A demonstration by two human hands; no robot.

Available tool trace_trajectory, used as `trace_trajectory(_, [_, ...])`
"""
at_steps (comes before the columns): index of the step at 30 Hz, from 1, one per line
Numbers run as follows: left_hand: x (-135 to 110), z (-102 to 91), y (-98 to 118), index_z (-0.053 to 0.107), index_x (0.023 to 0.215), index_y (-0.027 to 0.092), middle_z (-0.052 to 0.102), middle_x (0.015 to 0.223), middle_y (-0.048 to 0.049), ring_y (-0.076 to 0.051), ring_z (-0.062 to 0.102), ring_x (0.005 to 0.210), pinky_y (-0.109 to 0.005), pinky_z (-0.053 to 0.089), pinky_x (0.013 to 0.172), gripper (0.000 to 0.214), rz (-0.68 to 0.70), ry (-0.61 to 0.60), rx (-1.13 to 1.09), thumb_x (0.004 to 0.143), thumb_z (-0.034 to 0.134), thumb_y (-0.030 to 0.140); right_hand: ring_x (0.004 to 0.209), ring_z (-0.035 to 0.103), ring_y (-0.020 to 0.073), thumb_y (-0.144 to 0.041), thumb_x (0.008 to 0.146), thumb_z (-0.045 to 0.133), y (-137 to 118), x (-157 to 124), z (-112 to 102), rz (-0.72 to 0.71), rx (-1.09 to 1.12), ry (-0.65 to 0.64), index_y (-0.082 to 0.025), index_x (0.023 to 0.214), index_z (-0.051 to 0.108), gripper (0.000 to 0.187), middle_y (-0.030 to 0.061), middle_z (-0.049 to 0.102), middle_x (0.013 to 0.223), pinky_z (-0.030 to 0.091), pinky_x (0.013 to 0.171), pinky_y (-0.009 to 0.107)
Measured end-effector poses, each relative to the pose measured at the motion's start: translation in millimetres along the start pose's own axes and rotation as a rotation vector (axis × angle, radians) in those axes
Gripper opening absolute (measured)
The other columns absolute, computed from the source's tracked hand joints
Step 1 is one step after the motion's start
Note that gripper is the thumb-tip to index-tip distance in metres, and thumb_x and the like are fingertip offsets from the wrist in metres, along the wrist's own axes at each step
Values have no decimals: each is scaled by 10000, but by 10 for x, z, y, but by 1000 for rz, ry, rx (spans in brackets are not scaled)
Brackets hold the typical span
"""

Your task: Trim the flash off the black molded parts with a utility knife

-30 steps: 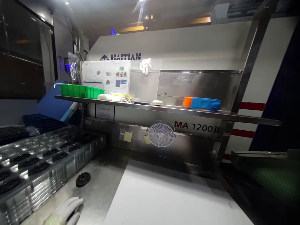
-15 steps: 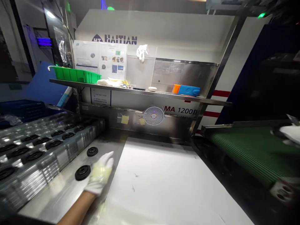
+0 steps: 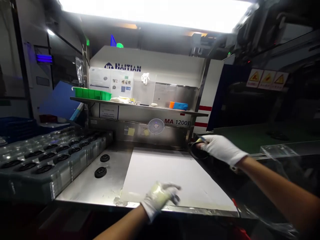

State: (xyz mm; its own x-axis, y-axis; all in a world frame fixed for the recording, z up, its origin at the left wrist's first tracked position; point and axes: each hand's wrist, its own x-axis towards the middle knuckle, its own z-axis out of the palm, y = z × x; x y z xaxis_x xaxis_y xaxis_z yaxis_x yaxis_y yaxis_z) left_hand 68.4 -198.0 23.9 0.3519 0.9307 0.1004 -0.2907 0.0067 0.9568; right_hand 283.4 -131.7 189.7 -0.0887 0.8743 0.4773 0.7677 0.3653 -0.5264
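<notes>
In the head view my left hand [image 3: 160, 198], in a white glove with a yellowish coating, is over the front of the white sheet [image 3: 160, 166]. Its fingers are blurred but look stretched out and apart, with nothing plainly held. At the right, my gloved right hand [image 3: 221, 148] grips a dark round part [image 3: 198, 150] by its edge, off the sheet's back right corner. The fingers partly cover that part. Two black ribbed discs lie on the metal table left of the sheet, a nearer disc [image 3: 100, 172] and a farther disc [image 3: 105, 158].
Stacked clear trays [image 3: 62, 173] with several black discs stand at the left. A shelf [image 3: 140, 104] across the back bears a green bin [image 3: 91, 94] and a blue and orange item [image 3: 180, 106]. A small fan [image 3: 156, 126] is below it. A green conveyor [image 3: 237, 133] runs at the right.
My left hand has moved right, from beside the discs to over the sheet. My right hand has come in from the right edge, gripping a dark round part. The view has tilted up.
</notes>
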Motion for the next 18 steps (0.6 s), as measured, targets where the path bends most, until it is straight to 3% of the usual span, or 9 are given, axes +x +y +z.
trace_trajectory(2, [125,-268,98,632,953,98,611,578,-36,-151,587,617,-320,454,765,328,29,171,-91,717,603,324,481,496,101,-178,677,605,-8,-28,291,-1,101,-110,-157,701,623,37,-7,588,567,364,446,197])
trace_trajectory(4, [262,-477,160,566,1052,119,636,709,-54,-145,607,719,-308,439,822,365,39,256,-154,738,580,305,421,465,95,-170,678,565,-16,-29,616,18,194,-197,-157,710,577,37,-18,557,537,337,373,184])
trace_trajectory(7, [466,-633,157,522,1091,138,612,1006,-132,-176,619,826,-330,452,826,416,-12,301,-245,740,577,352,393,447,88,-158,648,552,-39,-24,1096,41,311,-308,-154,666,543,21,-36,510,485,327,345,172])
trace_trajectory(10, [655,-680,76,542,1056,133,568,1110,-169,-218,618,871,-362,477,788,433,-58,283,-294,747,552,436,385,416,76,-155,622,553,-58,-34,1479,50,404,-400,-146,630,553,12,-47,487,454,318,351,169])
trace_trajectory(14, [783,-802,-8,572,993,114,594,1050,-166,-210,621,831,-345,491,737,384,-69,308,-303,753,558,413,426,425,76,-174,621,561,-39,-50,1739,61,486,-463,-131,635,590,53,-41,508,475,334,399,178])
trace_trajectory(18, [740,-1119,-85,587,967,109,626,913,-126,-155,614,723,-295,486,693,305,-44,413,-268,771,559,342,510,480,95,-207,621,593,37,-80,1789,96,529,-487,-116,672,616,107,-16,563,554,387,489,206])
